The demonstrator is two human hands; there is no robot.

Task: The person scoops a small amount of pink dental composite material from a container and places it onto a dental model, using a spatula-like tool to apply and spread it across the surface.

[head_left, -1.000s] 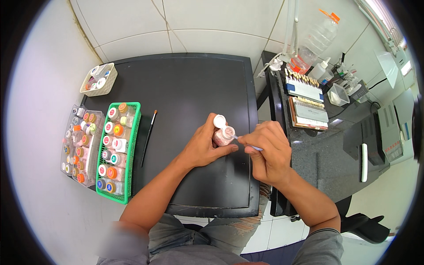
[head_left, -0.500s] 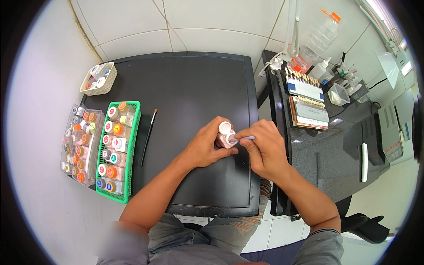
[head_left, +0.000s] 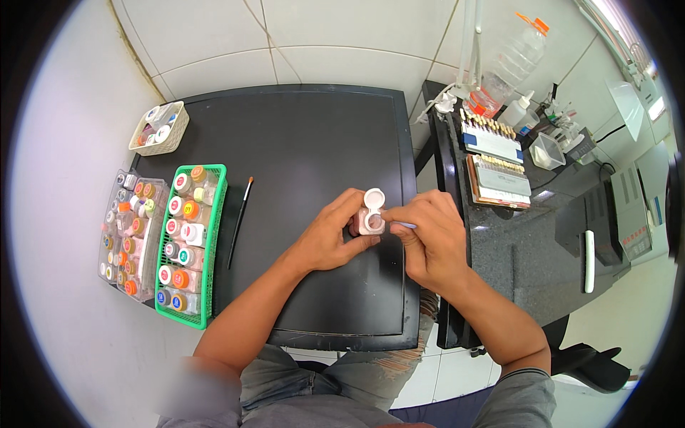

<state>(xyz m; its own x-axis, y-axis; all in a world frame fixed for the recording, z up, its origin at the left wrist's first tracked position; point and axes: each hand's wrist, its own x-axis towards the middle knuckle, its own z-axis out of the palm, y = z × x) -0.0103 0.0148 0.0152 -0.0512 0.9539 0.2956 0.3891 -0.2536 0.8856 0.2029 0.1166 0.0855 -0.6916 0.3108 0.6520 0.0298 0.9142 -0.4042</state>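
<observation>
My left hand (head_left: 330,232) is wrapped around a small clear bottle (head_left: 369,227) with pinkish contents, above the right part of the black table. Its white flip-top cap (head_left: 374,199) stands open on the far side, and the round mouth faces up. Between the thumb and fingers of my right hand (head_left: 434,235) is a thin pale-lilac stick (head_left: 407,225), close to the bottle's mouth. My fingers hide much of the stick, so its exact kind does not show. A slim black brush (head_left: 241,221) lies on the table, left of my hands.
Small capped bottles fill a green basket (head_left: 216,235) at the left, beside a clear box (head_left: 163,214) of similar bottles. Behind them sits a cream basket (head_left: 175,145). A dark side counter (head_left: 492,264) on the right bears tooth shade guides (head_left: 499,178) and a large plastic bottle (head_left: 512,68).
The small bottle has turned in my left hand, so its open cap sits farther away and more to the right. The stick has shifted slightly at the mouth; my forearms are nearly still.
</observation>
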